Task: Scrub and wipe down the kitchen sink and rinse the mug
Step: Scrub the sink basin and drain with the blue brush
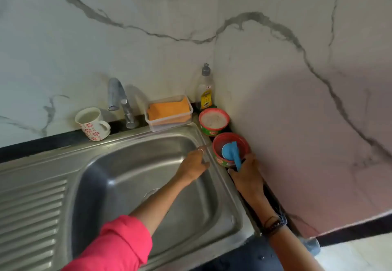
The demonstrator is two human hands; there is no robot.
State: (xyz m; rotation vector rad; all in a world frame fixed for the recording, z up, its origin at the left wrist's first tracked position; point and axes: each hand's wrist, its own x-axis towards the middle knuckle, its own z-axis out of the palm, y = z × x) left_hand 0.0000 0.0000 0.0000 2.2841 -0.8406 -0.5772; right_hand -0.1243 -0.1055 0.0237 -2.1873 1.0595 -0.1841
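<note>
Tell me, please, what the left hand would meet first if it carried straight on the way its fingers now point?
The left hand points up and right, so it would probably meet the sink rim first, then the red tub holding the blue scrubber. Depth is unclear; the fingers may already touch the rim.

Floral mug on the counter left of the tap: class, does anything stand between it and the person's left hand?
Nothing visible does. The left hand hovers over the sink basin's right rim; the floral mug stands behind the far rim, left of the tap. Only open basin lies between them.
</note>
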